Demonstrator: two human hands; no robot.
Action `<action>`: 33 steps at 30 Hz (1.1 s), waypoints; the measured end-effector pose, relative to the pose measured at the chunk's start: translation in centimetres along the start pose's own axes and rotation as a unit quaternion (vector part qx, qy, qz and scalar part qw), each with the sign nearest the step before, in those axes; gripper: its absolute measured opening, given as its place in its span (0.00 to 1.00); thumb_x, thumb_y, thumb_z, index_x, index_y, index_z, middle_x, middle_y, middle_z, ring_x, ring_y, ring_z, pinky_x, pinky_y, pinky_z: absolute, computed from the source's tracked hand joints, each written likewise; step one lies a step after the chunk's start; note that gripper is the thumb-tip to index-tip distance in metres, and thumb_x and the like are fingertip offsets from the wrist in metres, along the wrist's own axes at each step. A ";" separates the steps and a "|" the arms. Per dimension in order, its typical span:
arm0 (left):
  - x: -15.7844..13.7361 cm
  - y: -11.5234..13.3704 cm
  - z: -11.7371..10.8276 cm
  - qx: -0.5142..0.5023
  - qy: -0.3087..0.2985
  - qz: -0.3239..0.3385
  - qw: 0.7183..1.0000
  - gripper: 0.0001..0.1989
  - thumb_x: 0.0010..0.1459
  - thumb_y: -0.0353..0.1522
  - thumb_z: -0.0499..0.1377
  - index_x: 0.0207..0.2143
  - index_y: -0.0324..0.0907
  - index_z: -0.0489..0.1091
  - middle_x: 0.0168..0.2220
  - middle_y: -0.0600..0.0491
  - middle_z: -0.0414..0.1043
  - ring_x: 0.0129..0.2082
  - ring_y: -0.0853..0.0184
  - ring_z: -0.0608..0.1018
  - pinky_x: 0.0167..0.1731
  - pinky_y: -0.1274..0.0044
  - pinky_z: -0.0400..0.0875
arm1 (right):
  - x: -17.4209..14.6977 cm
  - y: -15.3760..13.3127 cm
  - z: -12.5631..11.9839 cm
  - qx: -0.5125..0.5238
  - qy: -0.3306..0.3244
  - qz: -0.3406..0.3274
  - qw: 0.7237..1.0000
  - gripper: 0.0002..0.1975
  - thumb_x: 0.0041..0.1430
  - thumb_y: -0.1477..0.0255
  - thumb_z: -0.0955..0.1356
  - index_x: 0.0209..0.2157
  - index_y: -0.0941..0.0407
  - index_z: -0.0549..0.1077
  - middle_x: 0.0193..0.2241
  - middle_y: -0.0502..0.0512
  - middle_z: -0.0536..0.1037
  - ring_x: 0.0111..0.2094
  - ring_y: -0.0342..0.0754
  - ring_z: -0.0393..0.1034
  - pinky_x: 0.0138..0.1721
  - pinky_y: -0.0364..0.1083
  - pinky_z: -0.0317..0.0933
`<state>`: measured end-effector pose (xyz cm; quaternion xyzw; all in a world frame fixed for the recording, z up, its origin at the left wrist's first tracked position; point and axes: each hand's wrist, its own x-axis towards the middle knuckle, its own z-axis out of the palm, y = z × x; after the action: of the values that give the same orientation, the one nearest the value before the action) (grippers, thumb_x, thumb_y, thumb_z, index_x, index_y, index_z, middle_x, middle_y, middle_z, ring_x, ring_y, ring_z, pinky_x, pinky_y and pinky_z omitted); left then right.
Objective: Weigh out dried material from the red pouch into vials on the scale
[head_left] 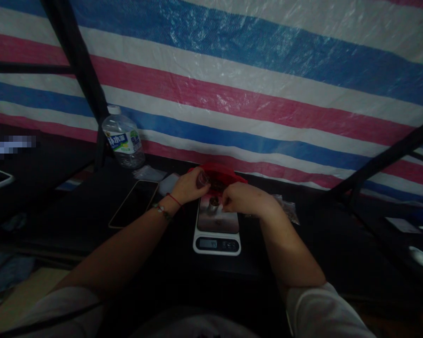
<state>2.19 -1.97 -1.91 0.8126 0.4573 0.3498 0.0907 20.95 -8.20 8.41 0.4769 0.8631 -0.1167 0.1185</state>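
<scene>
Because the light is dim, I lean on the brightest shapes, and the white scale (216, 250) on the dark desk (84, 199) is the clearest. A small metal cup (213, 205) stands upright on its plate, presumably so that only the plate bears its weight, and the display (208, 243) faces the wearer, where it can be read. Behind the cup lies a red bag (216, 168), its mouth towards me; the left hand (191, 185) grips its near left edge, which I judge keeps it open and close to the cup. The right hand (237, 198) is curled just beside the cup, thumb and fingers drawn together; I cannot tell whether they pinch anything.

Much escapes me. The bag's contents are a dark blur, the right hand covers part of its opening, and whatever fills the cup is unclear. I can't trust my reading of the digits. Small clear packets (290, 212) lie partly hidden behind the right forearm, and the phone (134, 204) by the left one shows only a dark screen.
</scene>
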 end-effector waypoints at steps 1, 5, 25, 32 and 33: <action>0.0 0.0 0.0 0.003 0.000 0.000 1.000 0.22 0.53 0.40 0.58 0.49 0.43 0.62 0.43 0.49 0.73 0.41 0.60 0.77 0.39 0.72 0.70 | -0.3 -0.7 0.3 -0.023 -0.012 0.005 1.000 0.09 0.50 0.70 0.70 0.33 0.56 0.80 0.30 0.59 0.81 0.32 0.51 0.75 0.31 0.43 0.61; 0.0 -0.1 0.0 0.005 0.002 0.001 1.000 0.21 0.54 0.40 0.58 0.48 0.43 0.63 0.43 0.49 0.73 0.41 0.60 0.77 0.40 0.72 0.70 | -0.5 -3.7 1.9 -0.071 -0.007 0.048 0.996 0.15 0.54 0.73 0.67 0.44 0.61 0.77 0.36 0.69 0.80 0.38 0.59 0.76 0.35 0.50 0.66; 0.0 -0.2 0.1 -0.004 -0.004 -0.010 1.000 0.20 0.53 0.40 0.58 0.47 0.43 0.63 0.42 0.50 0.73 0.41 0.61 0.77 0.40 0.71 0.71 | 0.0 -4.2 2.4 -0.058 -0.002 0.026 0.998 0.16 0.58 0.78 0.62 0.45 0.63 0.76 0.37 0.70 0.79 0.40 0.58 0.76 0.37 0.50 0.67; 0.0 -0.2 0.1 0.005 -0.005 -0.017 1.000 0.19 0.53 0.41 0.58 0.45 0.43 0.63 0.40 0.50 0.74 0.39 0.61 0.78 0.38 0.73 0.70 | -0.4 0.5 -1.1 -0.008 0.118 -0.020 0.993 0.11 0.58 0.73 0.65 0.37 0.55 0.80 0.35 0.56 0.81 0.35 0.48 0.73 0.36 0.42 0.59; 0.0 -0.2 0.2 0.007 -0.004 -0.016 1.000 0.19 0.53 0.41 0.58 0.45 0.43 0.63 0.40 0.50 0.74 0.38 0.61 0.78 0.38 0.73 0.70 | -0.1 0.9 -1.1 0.000 0.114 -0.024 0.993 0.11 0.57 0.74 0.65 0.37 0.55 0.80 0.34 0.56 0.81 0.34 0.47 0.72 0.35 0.42 0.58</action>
<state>2.18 -1.81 -2.10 0.8071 0.4726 0.3414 0.0929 21.69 -7.44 9.34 0.4662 0.8822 -0.0642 0.0167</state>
